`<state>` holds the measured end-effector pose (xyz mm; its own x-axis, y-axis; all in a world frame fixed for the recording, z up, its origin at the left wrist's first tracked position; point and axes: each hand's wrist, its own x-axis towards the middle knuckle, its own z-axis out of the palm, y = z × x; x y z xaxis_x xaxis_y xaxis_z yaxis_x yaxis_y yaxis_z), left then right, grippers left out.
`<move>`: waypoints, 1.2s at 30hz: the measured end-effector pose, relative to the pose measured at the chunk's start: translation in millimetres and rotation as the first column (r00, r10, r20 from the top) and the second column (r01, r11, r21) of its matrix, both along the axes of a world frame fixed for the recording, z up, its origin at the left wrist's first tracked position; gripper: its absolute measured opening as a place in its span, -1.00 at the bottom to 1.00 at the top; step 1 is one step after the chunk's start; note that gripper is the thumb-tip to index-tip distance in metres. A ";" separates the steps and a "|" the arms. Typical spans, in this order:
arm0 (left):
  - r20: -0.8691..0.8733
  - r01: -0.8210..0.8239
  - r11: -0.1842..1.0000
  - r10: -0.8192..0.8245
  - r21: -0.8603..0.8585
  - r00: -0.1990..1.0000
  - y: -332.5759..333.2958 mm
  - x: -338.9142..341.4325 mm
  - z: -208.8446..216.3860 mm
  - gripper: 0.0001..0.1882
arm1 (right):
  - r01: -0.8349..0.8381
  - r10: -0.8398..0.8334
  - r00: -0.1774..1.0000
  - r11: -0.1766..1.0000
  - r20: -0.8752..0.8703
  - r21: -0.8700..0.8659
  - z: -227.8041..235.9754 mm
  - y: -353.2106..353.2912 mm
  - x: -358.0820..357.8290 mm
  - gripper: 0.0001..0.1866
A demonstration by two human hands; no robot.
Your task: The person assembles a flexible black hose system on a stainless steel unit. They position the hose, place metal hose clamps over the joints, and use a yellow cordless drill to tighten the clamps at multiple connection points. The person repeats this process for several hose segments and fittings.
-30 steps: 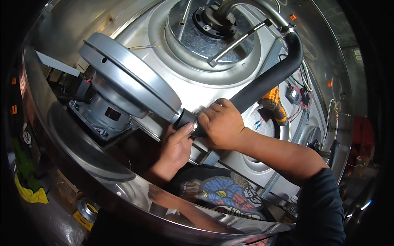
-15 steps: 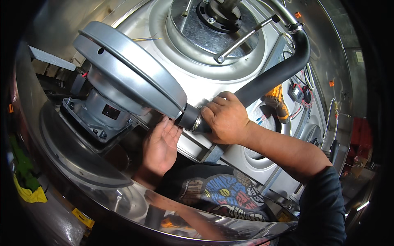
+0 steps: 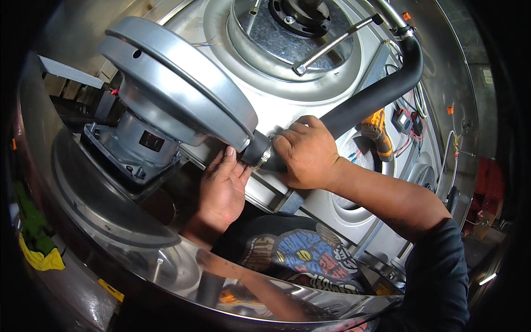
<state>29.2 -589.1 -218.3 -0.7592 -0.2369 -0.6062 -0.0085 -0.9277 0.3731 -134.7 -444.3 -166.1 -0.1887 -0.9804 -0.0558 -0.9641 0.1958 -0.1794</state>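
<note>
A thick black hose (image 3: pixel 362 105) runs from the upper right down to the outlet of a round grey metal blower (image 3: pixel 177 83). My right hand (image 3: pixel 311 152) is wrapped around the hose close to its lower end. Just beside those fingers, a metal hose clamp (image 3: pixel 267 155) circles the hose. Below the outlet is my left hand (image 3: pixel 223 191), palm turned up, fingers stretched out and thumb raised. Its fingertips are at the underside of the black end piece (image 3: pixel 254 148); how firmly they touch cannot be made out. The joint at the outlet is partly hidden.
An orange and black power drill (image 3: pixel 378 135) lies beyond the hose, near loose wires. A threaded rod (image 3: pixel 334 47) juts over the round metal plate at the top. A curved polished metal rim (image 3: pixel 232 288) crosses in front of my body. Green and yellow cloth (image 3: pixel 41 252) sits far left.
The whole view has shifted slightly. My left thumb has lifted away from the fingers, beside the outlet. My right hand keeps its grip on the hose.
</note>
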 end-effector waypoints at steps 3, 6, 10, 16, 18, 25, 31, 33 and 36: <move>-0.001 0.010 1.000 -0.010 0.001 1.000 -0.3 2.4 -4.5 -0.71 | -0.025 0.022 0.999 0.998 -0.045 -0.052 -4.0 -0.8 -2.3 -0.62; -0.041 0.035 0.999 -0.035 -0.006 0.999 -3.6 4.3 -9.5 -0.63 | -0.059 0.056 0.998 0.995 -0.030 -0.086 -4.7 2.1 -4.9 -0.60; -0.032 0.037 0.999 -0.038 -0.020 0.999 -3.2 4.8 -10.3 -0.59 | -0.051 0.050 0.999 0.997 -0.015 -0.065 -4.1 3.7 -6.0 -0.60; 0.058 0.035 0.999 -0.034 -0.009 0.998 -3.9 3.1 -2.3 -0.65 | -0.018 0.017 0.996 1.000 -0.090 -0.009 -7.2 -4.5 -3.7 -0.65; 0.029 0.065 0.998 -0.065 -0.023 0.997 -4.6 3.2 0.3 -0.61 | -0.016 0.016 0.997 1.000 -0.074 0.000 -5.1 -3.5 -1.8 -0.67; 0.005 0.096 0.995 -0.096 -0.041 0.995 -6.8 1.3 0.4 -0.59 | -0.015 0.013 0.999 0.999 -0.048 -0.039 -2.4 -2.9 -0.4 -0.68; 0.024 0.119 0.992 -0.119 -0.030 0.993 -7.3 2.9 -1.6 -0.57 | 0.021 -0.022 0.997 1.000 -0.070 -0.014 -1.0 -9.1 4.4 -0.68; 0.027 0.133 0.991 -0.133 -0.015 0.991 -8.2 3.1 -1.6 -0.57 | 0.034 -0.033 0.998 0.999 -0.056 0.004 1.7 -7.3 9.5 -0.69; 0.023 0.141 0.990 -0.141 -0.001 0.990 -9.7 3.2 -0.6 -0.56 | 0.063 -0.062 0.996 0.998 -0.070 0.009 -0.1 -8.4 11.2 -0.70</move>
<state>32.4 -598.8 -218.9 -0.7709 -0.1297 -0.6237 -0.1481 -0.9157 0.3735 -123.6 -452.8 -166.2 -0.2531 -0.9661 -0.0508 -0.9601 0.2573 -0.1097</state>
